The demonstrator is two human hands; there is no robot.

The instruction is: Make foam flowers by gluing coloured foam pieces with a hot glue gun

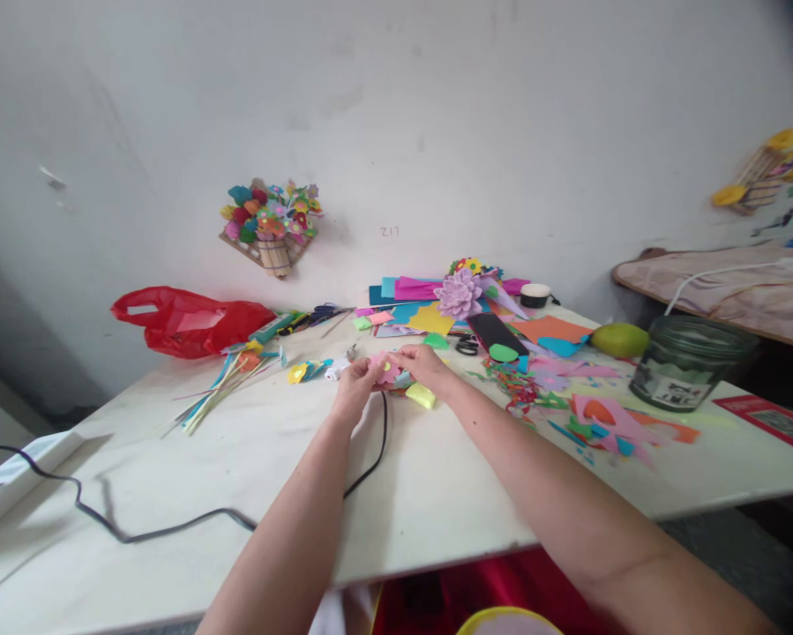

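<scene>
Both hands meet near the middle of the white table, around a small pink flower (386,369) with a yellowish centre. My left hand (356,384) pinches its left side. The fingers of my right hand (422,363) close on its upper right side. Just below my right hand lies a yellow-green piece (421,396). A white roll-like item (335,369) and a yellow flower (296,374) with blue bits lie left of my left hand. A black cable runs from beneath the hands toward the table's front.
A red plastic bag (188,322) and thin strips (214,392) lie left. Coloured sheets, a lilac flower (460,294), scissors (466,345) and a dark phone (497,335) sit behind. Paper scraps, a green fruit (619,340) and a glass jar (684,363) are right; a power strip (29,472) is far left.
</scene>
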